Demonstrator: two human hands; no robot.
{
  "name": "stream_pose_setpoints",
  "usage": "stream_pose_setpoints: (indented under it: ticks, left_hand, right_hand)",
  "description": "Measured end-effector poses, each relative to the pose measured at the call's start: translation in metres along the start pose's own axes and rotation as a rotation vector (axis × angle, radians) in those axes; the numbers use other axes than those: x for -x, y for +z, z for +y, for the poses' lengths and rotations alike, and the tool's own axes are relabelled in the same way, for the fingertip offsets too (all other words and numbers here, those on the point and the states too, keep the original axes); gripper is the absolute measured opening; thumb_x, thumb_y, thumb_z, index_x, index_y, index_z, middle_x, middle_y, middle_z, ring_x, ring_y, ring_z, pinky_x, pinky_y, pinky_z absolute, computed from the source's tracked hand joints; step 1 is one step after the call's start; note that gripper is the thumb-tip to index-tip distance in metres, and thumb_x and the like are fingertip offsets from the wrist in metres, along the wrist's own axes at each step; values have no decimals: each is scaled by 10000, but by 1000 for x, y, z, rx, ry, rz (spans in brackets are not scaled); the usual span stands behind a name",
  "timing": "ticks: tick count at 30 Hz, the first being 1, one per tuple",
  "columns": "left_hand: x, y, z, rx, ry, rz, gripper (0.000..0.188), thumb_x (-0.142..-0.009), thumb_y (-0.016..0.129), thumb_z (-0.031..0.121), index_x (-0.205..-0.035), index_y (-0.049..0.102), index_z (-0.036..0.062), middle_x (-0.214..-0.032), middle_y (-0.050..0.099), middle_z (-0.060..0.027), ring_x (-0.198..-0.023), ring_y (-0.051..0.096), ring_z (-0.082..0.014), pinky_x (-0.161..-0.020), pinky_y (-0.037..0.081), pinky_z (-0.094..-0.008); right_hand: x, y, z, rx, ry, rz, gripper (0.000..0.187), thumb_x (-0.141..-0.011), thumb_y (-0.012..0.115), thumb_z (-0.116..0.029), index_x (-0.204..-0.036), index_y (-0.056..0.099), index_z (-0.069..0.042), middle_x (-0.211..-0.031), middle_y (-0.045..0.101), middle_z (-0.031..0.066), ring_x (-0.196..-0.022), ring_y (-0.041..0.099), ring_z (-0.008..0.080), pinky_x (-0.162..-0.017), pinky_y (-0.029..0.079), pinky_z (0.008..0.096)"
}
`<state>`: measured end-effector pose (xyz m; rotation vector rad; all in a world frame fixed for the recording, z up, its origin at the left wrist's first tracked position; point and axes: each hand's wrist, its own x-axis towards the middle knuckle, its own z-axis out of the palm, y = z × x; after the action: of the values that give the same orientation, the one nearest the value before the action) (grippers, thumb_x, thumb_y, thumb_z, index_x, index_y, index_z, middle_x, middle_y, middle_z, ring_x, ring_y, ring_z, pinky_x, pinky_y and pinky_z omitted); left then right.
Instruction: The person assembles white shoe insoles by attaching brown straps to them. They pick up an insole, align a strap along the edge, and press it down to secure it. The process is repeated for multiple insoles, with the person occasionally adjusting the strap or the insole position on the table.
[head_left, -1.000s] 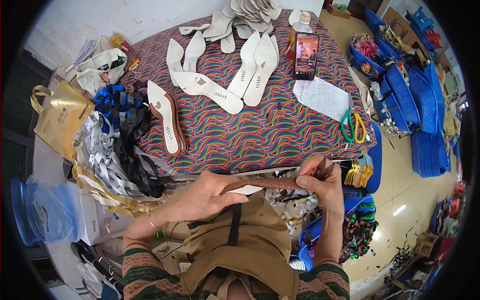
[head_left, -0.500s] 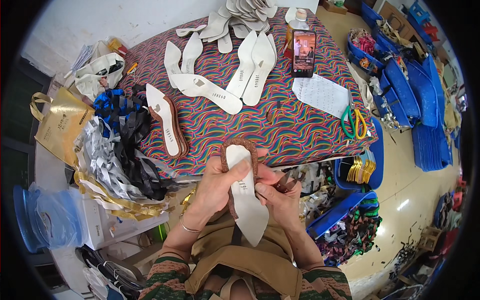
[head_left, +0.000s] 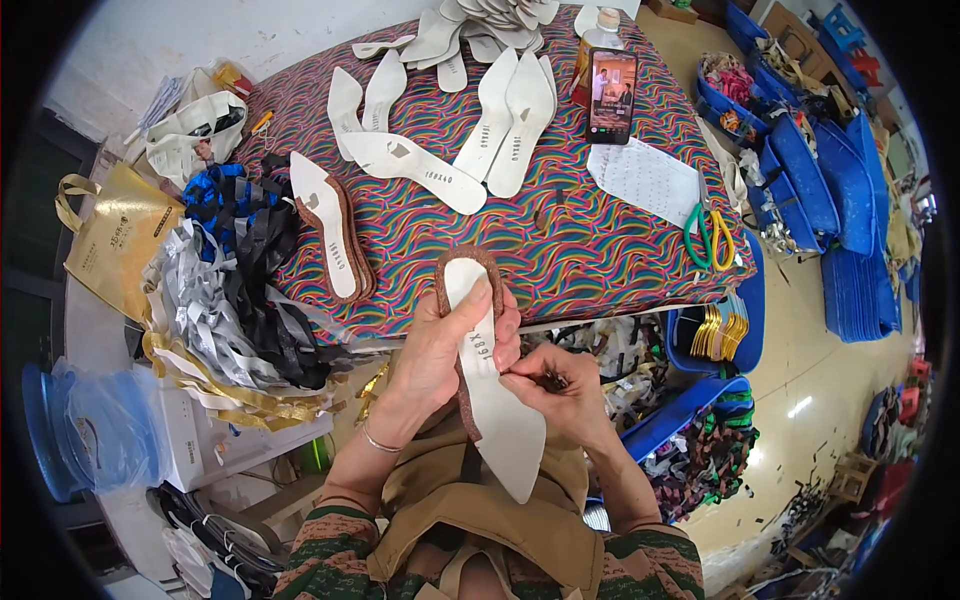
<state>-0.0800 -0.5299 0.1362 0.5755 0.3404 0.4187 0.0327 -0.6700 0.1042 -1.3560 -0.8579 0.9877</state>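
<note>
The shoe sole [head_left: 485, 375] is long, white on top and brown at its edge, and it is held up in the air between the near edge of the table [head_left: 560, 250] and the person's lap. It could slip and fall, I think, because it is long and bendy and its pointed near end hangs free with nothing under it. It could also twist, since only the sides are gripped. The left hand [head_left: 440, 350] is curled around the left side of the sole, with the thumb lying across the white top and the fingers [head_left: 508, 325] peeking out on the right side, so this hand is closed on it. The right hand [head_left: 560, 385] sits just right of the sole's middle, its fingertips pinched tight at the edge; something small and dark shows there, but I cannot tell what it is. Farther away on the stripy table lie more white soles [head_left: 415, 165], and one brown-edged sole [head_left: 330, 235] lies on the left. A phone [head_left: 612, 95] stands at the far side, with green and yellow scissors [head_left: 708, 240] on the right. Shiny ribbons [head_left: 220, 300] pile up on the left, and blue bins [head_left: 810, 170] stand far right.
</note>
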Motion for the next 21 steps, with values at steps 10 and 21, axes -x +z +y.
stream_pose_setpoints:
  ticks: [10, 21]
  left_hand:
    - [17, 14, -27, -261, 20, 201, 369, -903, 560, 5, -1264, 554, -67, -1239, 617, -181, -1073, 638, -223, -886, 534, -324]
    - [5, -3, 4, -174, 170, -18, 223, -924, 555, 152, -1053, 624, -17, -1187, 598, -299, -1267, 475, -447, -1048, 401, -576]
  right_hand:
    - [-29, -2, -8, -113, -206, 31, 96, -806, 703, 61, -845, 625, 20, -841, 645, 9, -700, 515, 22, -596, 420, 187]
    - [-28, -37, -30, 275, -326, -112, 379, -739, 675, 49, -1111, 666, -24, -791, 606, 67, -606, 532, 154, -530, 401, 278]
